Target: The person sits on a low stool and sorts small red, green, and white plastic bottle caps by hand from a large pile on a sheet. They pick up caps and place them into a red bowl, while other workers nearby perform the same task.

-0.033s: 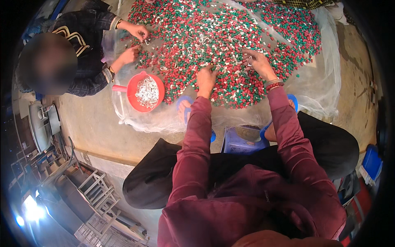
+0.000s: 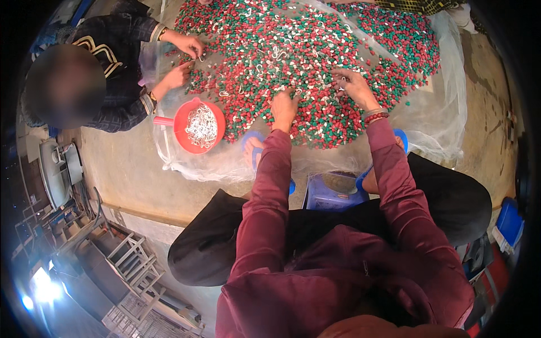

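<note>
A wide spread of small red, green and white pieces (image 2: pixel 324 121) lies on a clear plastic sheet in front of me, with white hook-shaped pieces (image 2: pixel 277 53) scattered among them. My left hand (image 2: pixel 284 108) is down at the near part of the spread, fingers closed together; what they pinch is hidden. To its right, my right hand (image 2: pixel 356 89) reaches into the pieces with bent fingers, and a white hook shows between thumb and fingers. A red plastic scoop with a handle (image 2: pixel 180 136), left of my left hand, holds many white hooks.
Across to the left, a co-worker's hands (image 2: pixel 189 46) work at the spread's left edge. The plastic sheet (image 2: pixel 445 127) bunches along its rim. Between my feet stands a blue plastic stool (image 2: pixel 332 197). A wooden rack (image 2: pixel 132 259) is at lower left, a blue object (image 2: pixel 509 222) far right.
My left hand has shifted very slightly to the right. My right hand and the scoop are where they were.
</note>
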`<state>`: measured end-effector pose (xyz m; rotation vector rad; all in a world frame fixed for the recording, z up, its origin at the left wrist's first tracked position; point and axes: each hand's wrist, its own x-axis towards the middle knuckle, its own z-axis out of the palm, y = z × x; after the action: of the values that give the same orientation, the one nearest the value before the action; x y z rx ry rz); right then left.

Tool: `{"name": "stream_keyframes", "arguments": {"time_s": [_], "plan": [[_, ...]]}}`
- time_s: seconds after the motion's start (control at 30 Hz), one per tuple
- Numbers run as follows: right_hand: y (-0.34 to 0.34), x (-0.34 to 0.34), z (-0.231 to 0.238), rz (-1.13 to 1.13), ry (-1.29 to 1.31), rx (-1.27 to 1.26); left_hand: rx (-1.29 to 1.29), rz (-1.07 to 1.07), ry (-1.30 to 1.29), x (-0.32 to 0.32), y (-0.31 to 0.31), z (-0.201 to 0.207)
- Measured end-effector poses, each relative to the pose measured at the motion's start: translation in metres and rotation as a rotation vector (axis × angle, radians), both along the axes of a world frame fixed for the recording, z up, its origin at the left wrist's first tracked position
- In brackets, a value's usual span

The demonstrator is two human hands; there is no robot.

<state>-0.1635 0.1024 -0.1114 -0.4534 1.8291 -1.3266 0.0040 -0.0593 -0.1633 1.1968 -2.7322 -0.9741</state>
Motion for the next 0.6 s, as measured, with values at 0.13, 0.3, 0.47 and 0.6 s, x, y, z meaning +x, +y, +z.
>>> {"name": "stream_keyframes", "arguments": {"time_s": [0.13, 0.3, 0.47, 0.6], "plan": [[0.003, -0.01, -0.01, 0.102, 0.456, 0.113, -0.033, -0.09, -0.221, -0.03, 0.007, -0.016], [0.012, -0.012, -0.034, 0.085, 0.5, 0.439, 0.145, -0.147, -0.149, -0.026, 0.007, -0.004], [0.007, 0.003, -0.057, -0.008, 0.447, 0.659, 0.197, 0.081, -0.027, 0.002, 0.002, 0.014], [-0.017, 0.019, -0.057, 0.117, 0.47, 0.596, 0.551, 0.406, 0.319, 0.014, -0.012, 0.03]]}}
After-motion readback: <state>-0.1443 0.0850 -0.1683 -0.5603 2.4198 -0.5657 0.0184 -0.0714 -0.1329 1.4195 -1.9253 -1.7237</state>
